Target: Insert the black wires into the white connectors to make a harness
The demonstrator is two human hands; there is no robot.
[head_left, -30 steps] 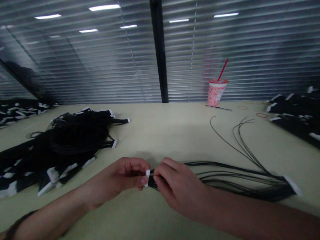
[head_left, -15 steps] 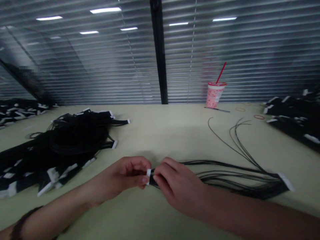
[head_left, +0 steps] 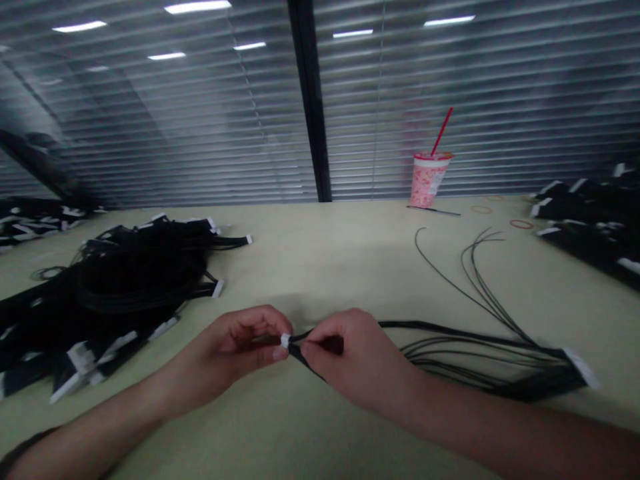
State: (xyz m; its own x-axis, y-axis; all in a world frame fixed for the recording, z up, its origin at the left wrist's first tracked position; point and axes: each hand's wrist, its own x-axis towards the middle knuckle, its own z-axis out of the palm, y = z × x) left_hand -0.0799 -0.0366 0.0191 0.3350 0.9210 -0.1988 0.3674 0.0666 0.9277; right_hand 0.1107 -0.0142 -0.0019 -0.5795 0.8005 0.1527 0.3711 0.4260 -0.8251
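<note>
My left hand (head_left: 250,340) pinches a small white connector (head_left: 285,341) between thumb and fingers, near the front of the table. Black wires come out of its right side. My right hand (head_left: 350,350) is closed just to the right, its thumb and fingertips pinching the black wires (head_left: 425,325) close to the connector. From there the wires run right to a wide white connector (head_left: 580,368) lying on the table. A few loose wires (head_left: 483,287) branch off it and curl away toward the back. My right fingers hide part of the wires.
A pile of black wire harnesses (head_left: 145,273) with white connectors lies at left, another (head_left: 590,220) at right. A pink cup (head_left: 427,180) with a red straw and a pen (head_left: 435,211) are at the back, near rubber bands (head_left: 521,224). Blinds stand behind the table (head_left: 320,260).
The small white connector has turned and now looks narrower. My right hand has drawn back slightly, showing wires that part beside the connector. The whole view has shifted a little.
</note>
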